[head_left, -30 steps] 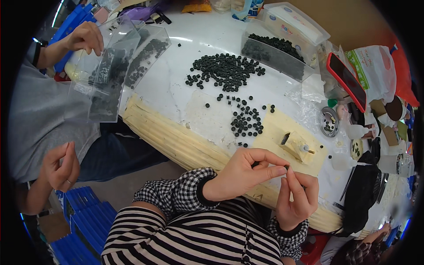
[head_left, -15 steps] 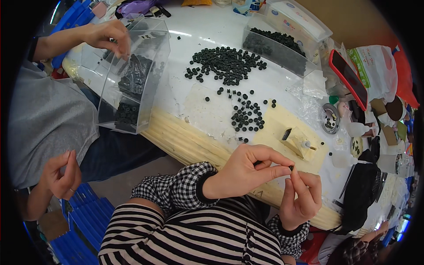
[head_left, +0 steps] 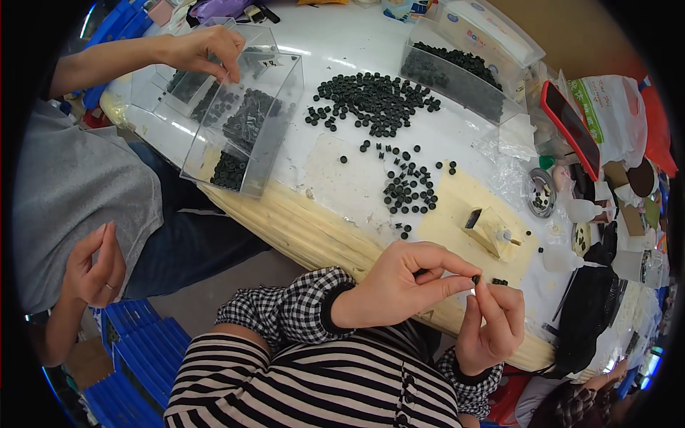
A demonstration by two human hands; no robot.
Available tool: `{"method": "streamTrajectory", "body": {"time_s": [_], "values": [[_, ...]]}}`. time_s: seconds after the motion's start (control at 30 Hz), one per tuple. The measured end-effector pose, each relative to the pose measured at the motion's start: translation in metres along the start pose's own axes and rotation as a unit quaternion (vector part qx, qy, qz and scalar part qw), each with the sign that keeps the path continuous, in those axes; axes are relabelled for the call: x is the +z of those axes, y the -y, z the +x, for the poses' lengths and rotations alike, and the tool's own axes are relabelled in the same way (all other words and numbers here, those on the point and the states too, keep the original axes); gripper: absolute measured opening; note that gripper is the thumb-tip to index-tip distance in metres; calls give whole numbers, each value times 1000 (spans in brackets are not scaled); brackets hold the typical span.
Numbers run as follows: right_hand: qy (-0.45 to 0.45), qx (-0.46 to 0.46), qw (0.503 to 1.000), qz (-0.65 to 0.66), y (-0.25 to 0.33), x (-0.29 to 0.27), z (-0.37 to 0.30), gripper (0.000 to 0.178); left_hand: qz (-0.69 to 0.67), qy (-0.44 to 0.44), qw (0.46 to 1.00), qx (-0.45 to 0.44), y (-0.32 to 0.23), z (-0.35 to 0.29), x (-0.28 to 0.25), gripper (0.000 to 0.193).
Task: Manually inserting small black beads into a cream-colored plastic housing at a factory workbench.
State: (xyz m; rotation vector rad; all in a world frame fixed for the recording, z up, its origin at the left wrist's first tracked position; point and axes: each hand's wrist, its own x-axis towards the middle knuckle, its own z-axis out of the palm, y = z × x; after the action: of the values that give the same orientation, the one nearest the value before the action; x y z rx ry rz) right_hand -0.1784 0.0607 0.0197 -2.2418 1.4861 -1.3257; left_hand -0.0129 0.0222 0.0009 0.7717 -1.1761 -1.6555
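My left hand (head_left: 389,287) pinches a small black round part (head_left: 476,279) between thumb and index finger, above the table's front edge. My right hand (head_left: 492,329) is closed, its index fingertip up against the same part. Whether its thumb and finger hold anything else is hidden. A few black pieces (head_left: 499,282) lie just beyond the right fingers. Ahead of my hands, a wooden block (head_left: 492,234) with a metal pin stands on a yellowish sheet (head_left: 449,192). Loose black round parts (head_left: 410,189) lie left of the sheet, with a larger heap (head_left: 374,100) farther back.
On the left, a co-worker's hand (head_left: 207,53) reaches over a clear compartment box (head_left: 275,153) of black parts; their other hand (head_left: 94,267) is lower. A clear bin (head_left: 457,93) stands at the back. Right: a red-cased phone (head_left: 571,128), round metal dish (head_left: 542,192), black cloth (head_left: 589,314).
The view has shifted slightly. The co-worker's clear box has moved right and away, their hand with it. Black pieces now show beyond my right fingers. My hands keep nearly the same pose.
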Motion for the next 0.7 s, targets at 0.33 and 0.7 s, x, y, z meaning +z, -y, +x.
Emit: {"method": "streamTrajectory", "body": {"time_s": [0.33,0.7], "values": [[7,14,1000,4,3,0,-1,36,103,-30,989,104,3,-2,2,23],[5,30,999,29,0,-4,-2,34,126,-32,983,130,2,-1,3,25]]}}
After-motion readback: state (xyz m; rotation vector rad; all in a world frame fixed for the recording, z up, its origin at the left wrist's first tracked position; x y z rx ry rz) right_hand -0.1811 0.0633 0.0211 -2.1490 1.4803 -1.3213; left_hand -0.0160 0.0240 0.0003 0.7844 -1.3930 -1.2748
